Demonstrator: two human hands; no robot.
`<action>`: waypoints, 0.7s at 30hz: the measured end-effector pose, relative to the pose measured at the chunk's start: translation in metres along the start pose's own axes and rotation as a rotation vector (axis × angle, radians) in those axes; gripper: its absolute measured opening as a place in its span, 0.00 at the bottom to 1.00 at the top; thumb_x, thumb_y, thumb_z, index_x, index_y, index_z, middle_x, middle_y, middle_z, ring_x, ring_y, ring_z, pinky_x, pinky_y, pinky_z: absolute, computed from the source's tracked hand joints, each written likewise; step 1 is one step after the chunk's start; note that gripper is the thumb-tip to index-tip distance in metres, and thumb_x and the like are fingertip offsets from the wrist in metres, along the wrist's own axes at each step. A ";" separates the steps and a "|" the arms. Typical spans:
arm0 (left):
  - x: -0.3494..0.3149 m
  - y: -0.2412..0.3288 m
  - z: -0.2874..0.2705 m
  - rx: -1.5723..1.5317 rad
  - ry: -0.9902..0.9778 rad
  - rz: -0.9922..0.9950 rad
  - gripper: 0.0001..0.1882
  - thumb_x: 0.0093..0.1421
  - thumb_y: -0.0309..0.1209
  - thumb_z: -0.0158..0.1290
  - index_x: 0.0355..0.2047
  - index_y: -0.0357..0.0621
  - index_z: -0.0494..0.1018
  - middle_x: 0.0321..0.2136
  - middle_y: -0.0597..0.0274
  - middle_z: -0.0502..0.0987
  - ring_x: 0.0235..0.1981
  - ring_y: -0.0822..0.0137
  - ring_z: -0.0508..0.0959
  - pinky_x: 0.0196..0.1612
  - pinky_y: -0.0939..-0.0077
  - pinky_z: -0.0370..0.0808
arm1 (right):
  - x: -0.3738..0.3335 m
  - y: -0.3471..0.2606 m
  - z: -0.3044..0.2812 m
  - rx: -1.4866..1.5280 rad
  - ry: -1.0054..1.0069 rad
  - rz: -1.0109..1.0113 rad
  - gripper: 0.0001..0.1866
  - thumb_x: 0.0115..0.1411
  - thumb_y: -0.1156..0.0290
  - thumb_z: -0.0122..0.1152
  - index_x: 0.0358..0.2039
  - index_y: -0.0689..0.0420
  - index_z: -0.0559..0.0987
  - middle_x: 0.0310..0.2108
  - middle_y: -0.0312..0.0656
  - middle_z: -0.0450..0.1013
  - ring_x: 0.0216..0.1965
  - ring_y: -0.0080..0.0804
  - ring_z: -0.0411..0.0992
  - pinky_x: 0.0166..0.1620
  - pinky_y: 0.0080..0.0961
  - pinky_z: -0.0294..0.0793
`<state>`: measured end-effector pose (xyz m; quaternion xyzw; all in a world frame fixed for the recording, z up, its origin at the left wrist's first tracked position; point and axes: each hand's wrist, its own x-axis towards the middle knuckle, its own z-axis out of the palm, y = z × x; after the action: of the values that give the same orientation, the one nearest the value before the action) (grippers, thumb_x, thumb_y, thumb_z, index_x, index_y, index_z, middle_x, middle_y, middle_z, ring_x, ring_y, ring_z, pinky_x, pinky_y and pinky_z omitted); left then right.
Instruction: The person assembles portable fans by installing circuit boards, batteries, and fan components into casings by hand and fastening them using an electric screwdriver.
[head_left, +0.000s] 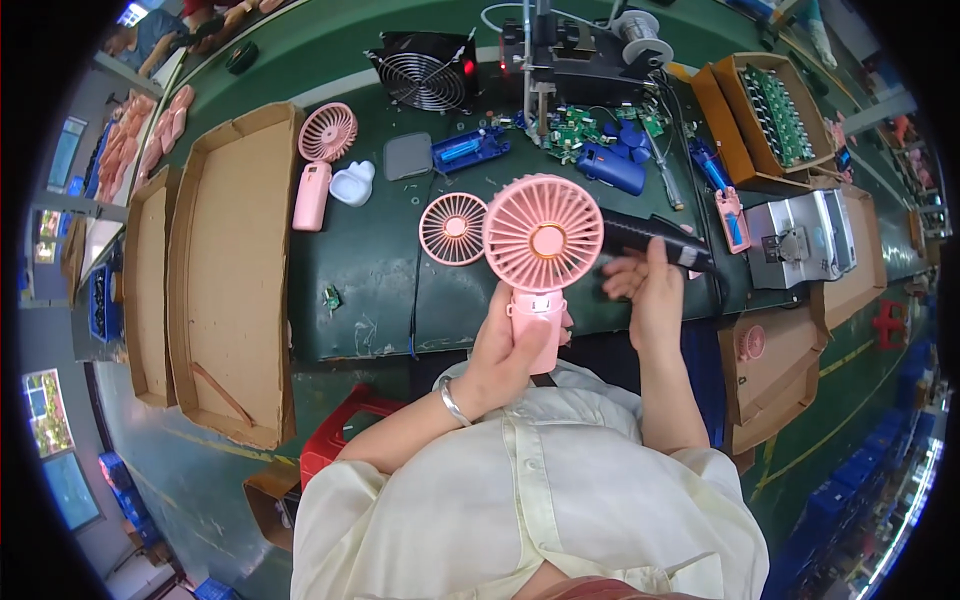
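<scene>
Cream shirt [530,500] nearest the lens, low centre; both forearms rising from it toward the green bench [370,270].

Left hand [505,350], bracelet at wrist, fingers clenched round the handle of a pink handheld fan [542,240]. Fan held upright at frame centre, grille facing the camera, just above the bench's near edge.

Right hand [645,285] right of the fan, fingers loosely spread, resting against a black electric screwdriver [650,238] lying on the bench. Whether the tool is truly gripped: cannot tell; looks more like contact than a closed grasp.

Step in hand, as judged: checking or presenting an assembled fan, tool being reached for or just set down. Next move likely calls for a firm grip on the screwdriver and a steady hold on the fan handle so that bit and screw line up.

Loose pink grille [453,228] flat on the bench, just left of the held fan. Second pink fan [320,165] lying upper left, white part beside it.

Containers:
- Large flat cardboard tray [232,290], left of frame: nearly bare, one thin strip inside.
- Open cardboard box [778,115], upper right: rows of green circuit boards.
- Low cardboard box [775,365], right of centre: one small pink piece visible.

Black cooling fan [425,72] at top centre.
</scene>
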<state>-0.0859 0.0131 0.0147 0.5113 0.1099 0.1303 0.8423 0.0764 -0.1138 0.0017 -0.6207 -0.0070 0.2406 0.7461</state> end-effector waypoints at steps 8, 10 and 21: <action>0.006 0.005 0.000 0.078 0.090 0.090 0.19 0.66 0.29 0.40 0.55 0.37 0.53 0.40 0.51 0.71 0.39 0.64 0.75 0.44 0.69 0.75 | 0.003 -0.004 -0.006 -0.062 -0.063 0.110 0.24 0.66 0.52 0.47 0.30 0.65 0.72 0.17 0.45 0.72 0.12 0.26 0.69 0.14 0.17 0.65; 0.014 0.009 -0.006 0.118 0.181 0.181 0.18 0.66 0.31 0.42 0.54 0.38 0.54 0.41 0.51 0.71 0.39 0.62 0.75 0.44 0.67 0.74 | 0.004 -0.001 -0.008 -0.088 -0.137 0.100 0.22 0.66 0.54 0.48 0.29 0.63 0.72 0.16 0.43 0.72 0.11 0.25 0.68 0.14 0.17 0.64; 0.075 0.158 -0.072 -0.140 0.314 0.199 0.23 0.67 0.33 0.41 0.60 0.37 0.59 0.51 0.55 0.72 0.32 0.72 0.78 0.19 0.92 0.70 | -0.016 0.026 0.000 -0.701 -0.037 -0.823 0.03 0.55 0.76 0.60 0.28 0.60 0.74 0.24 0.45 0.72 0.21 0.39 0.73 0.25 0.31 0.72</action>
<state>-0.0553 0.1681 0.1190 0.4330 0.1796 0.2987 0.8313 0.0529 -0.1171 -0.0176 -0.7742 -0.3424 -0.0774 0.5266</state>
